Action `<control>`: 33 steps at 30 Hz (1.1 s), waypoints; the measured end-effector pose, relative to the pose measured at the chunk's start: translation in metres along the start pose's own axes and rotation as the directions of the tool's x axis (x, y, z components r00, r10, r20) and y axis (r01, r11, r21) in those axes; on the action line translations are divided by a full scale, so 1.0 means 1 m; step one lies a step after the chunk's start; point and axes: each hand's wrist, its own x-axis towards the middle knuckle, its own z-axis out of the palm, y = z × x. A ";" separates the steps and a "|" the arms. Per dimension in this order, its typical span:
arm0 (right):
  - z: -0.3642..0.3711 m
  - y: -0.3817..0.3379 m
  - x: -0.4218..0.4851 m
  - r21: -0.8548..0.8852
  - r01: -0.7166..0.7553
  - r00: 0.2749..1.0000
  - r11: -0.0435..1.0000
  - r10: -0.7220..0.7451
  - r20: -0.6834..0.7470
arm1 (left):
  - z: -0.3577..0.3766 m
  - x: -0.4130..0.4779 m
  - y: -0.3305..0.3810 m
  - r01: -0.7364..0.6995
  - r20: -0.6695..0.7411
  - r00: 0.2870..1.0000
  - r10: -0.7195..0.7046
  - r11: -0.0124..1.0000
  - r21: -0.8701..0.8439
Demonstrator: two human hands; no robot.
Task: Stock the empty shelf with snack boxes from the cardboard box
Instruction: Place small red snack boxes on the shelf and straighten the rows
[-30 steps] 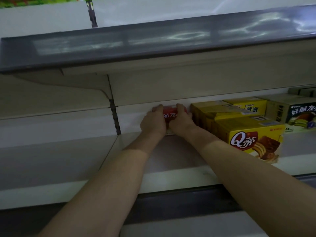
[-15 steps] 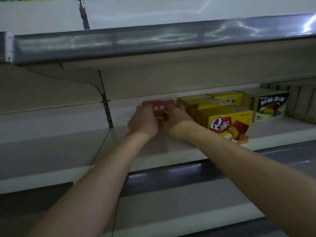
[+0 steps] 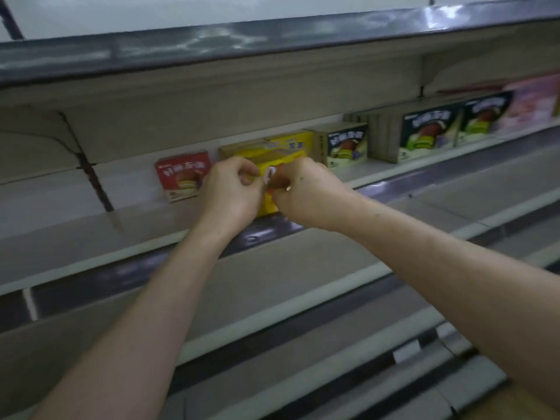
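On middle shelf, toward 12 o'clock of the view, found left hand and right hand set close together, fingers curled, directly before yellow rectangular cardboard snack box standing at the front lip. Unable to tell through blur between pinching that box and merely hovering before it. Judged chief risk: dragging the box over the lip and down onto lower shelf at 6 o'clock, if snagged by curled fingers on any pull toward the body. Judged second risk: toppling small red cardboard snack box, upright and alone at 9 o'clock of the yellow one, set back from the lip with nothing bracing either side; likely cause, a brush from the left forearm. Noted further yellow boxes packed behind at 12 o'clock, dark-and-green printed boxes at 2 o'clock, and pink blurred packs farther along. Overhead, grey-edged upper shelf limiting headroom for any lift; slotted upright at 9 o'clock bounding the bay. Sighted no supply carton with certainty.
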 end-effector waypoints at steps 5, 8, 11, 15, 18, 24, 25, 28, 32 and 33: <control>-0.062 0.062 -0.066 -0.060 -0.148 0.989 0.987 0.147 -0.021 | 0.058 -0.046 0.072 -0.034 0.166 0.985 0.041 0.998 -0.048; -0.098 0.106 -0.115 -0.077 -0.228 0.974 0.971 0.228 -0.009 | 0.103 -0.085 0.117 -0.055 0.302 0.951 0.062 0.998 -0.032; -0.132 0.150 -0.170 -0.128 -0.361 0.931 0.924 0.365 0.004 | 0.148 -0.131 0.166 -0.045 0.408 0.911 0.060 0.998 -0.045; -0.176 0.199 -0.242 -0.174 -0.503 0.861 0.847 0.509 -0.012 | 0.198 -0.187 0.230 -0.014 0.551 0.831 0.075 0.993 -0.114; -0.207 0.231 -0.295 -0.191 -0.599 0.794 0.778 0.607 -0.020 | 0.234 -0.229 0.274 -0.074 0.627 0.764 0.151 0.986 -0.148; -0.254 0.301 -0.392 -0.134 -0.778 0.624 0.614 0.780 -0.049 | 0.304 -0.306 0.347 -0.180 0.781 0.571 0.252 0.967 -0.180; -0.260 0.312 -0.407 -0.106 -0.807 0.587 0.581 0.808 -0.042 | 0.316 -0.320 0.358 -0.195 0.803 0.533 0.267 0.962 -0.191; -0.278 0.338 -0.452 -0.012 -0.880 0.475 0.475 0.880 -0.013 | 0.350 -0.360 0.387 -0.226 0.861 0.400 0.314 0.944 -0.239; -0.295 0.371 -0.503 0.069 -0.951 0.301 0.300 0.954 -0.009 | 0.392 -0.406 0.421 -0.225 0.912 0.187 0.365 0.920 -0.322; -0.299 0.379 -0.515 0.090 -0.964 0.252 0.251 0.968 -0.009 | 0.401 -0.416 0.429 -0.212 0.918 0.139 0.372 0.917 -0.339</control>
